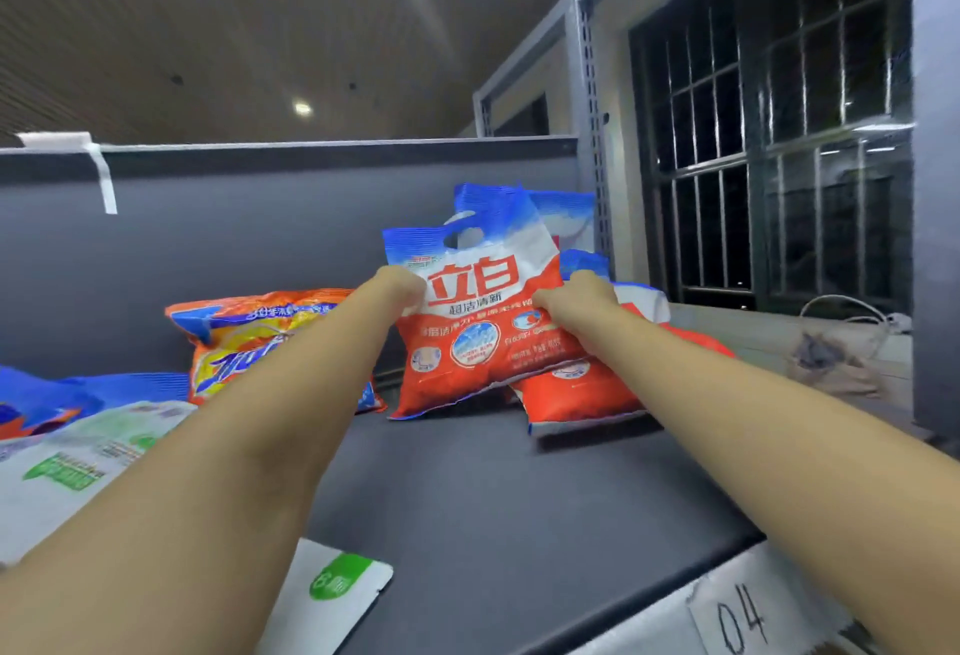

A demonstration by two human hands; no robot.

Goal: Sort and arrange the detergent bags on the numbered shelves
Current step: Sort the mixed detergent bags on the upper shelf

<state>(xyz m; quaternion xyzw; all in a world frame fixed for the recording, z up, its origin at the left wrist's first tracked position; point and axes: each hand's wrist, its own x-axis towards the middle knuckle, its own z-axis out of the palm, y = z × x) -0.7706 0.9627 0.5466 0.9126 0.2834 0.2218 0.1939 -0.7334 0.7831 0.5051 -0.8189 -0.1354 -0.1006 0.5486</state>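
A red, white and blue detergent bag point(478, 337) stands tilted on the grey shelf point(493, 498). My left hand point(408, 288) grips its left edge and my right hand point(571, 298) grips its right edge. Behind and to the right, more bags of the same kind lean against the back panel point(566, 223) or lie flat point(587, 394). An orange and yellow bag point(244, 337) lies to the left of them. White and green bags point(88, 467) lie at the near left. A paper label reading 04 point(743, 618) is stuck on the shelf's front edge.
A grey back panel point(260, 239) closes the shelf behind, with a strip of white tape point(98, 166) on its top. A perforated metal upright point(592, 135) stands at the right. Beyond it are a barred window point(769, 135) and a ledge with cables point(852, 322).
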